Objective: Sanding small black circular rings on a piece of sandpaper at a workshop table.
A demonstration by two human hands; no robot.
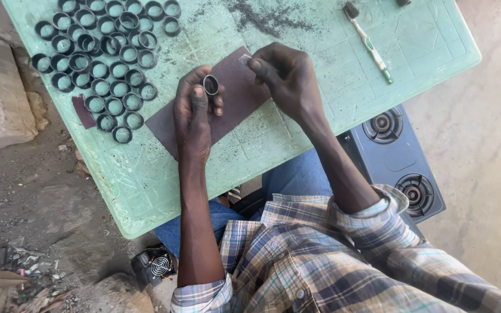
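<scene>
Seated at a pale green tabletop [413,40], worn, scored with a faint grid and dusted with dark filings. Left hand [195,110] closed around one small dark metal ring [210,84], pinched between thumb and fingertips and held just above a sheet of brown sandpaper [236,98] lying flat on the tabletop. Right hand [288,75] closed too, fingertips pinching a small pale scrap [244,58], apparently a bit of abrasive paper, close beside the ring and not plainly touching it. To the left, a large cluster of similar rings [102,64], short, tube-like, thin-walled and dull black, mostly set on end in loose rows, a few stacked at the top. Impossible to tell from here which of those are already rubbed down and which are not, since all look alike in finish; judging by the single ring in hand and the filings scattered about, somewhere mid-batch, with many pieces possibly left. A smaller strip of dark reddish sandpaper [83,111] beside the cluster. Near the far right edge, a toothbrush [369,43] with dirty bristles and a white and green handle. Below the tabletop, a dark blue two-burner stove [398,156] on the ground, and a small fan unit [159,265] by the knee.
</scene>
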